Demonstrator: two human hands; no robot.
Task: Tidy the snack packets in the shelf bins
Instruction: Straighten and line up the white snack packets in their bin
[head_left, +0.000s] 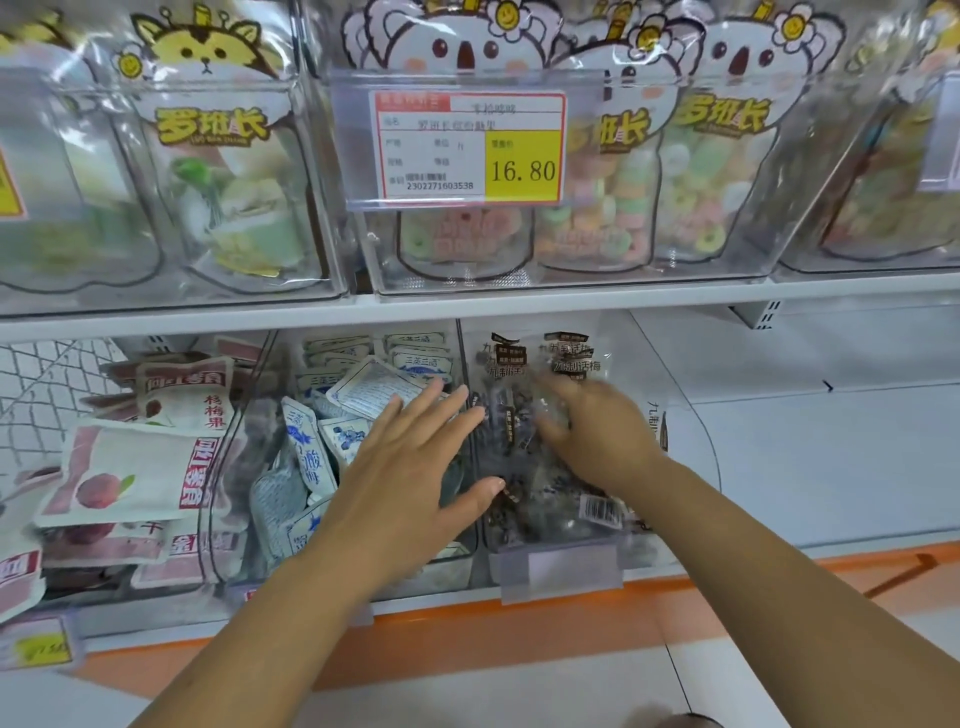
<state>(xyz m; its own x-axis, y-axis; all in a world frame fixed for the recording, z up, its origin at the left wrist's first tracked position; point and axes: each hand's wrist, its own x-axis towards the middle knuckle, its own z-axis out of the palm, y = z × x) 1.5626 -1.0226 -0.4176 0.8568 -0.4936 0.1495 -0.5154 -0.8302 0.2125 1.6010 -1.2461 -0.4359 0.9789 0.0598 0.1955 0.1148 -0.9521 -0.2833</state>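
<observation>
Packets (511, 358), dark, upright at rear, L hand (410, 462) flat-open, R hand (597, 436) blurred, grip unclear.

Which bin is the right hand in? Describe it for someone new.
Find the yellow 16.80 price tag on the upper shelf. Below it, on the lower shelf, is the clear bin the right hand reaches into. Its see-through packets show dark contents, unlike the blue-and-white packets beside them on the left.

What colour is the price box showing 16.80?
Yellow, with dark digits, on the price tag; the head view shows it clearly.
</observation>
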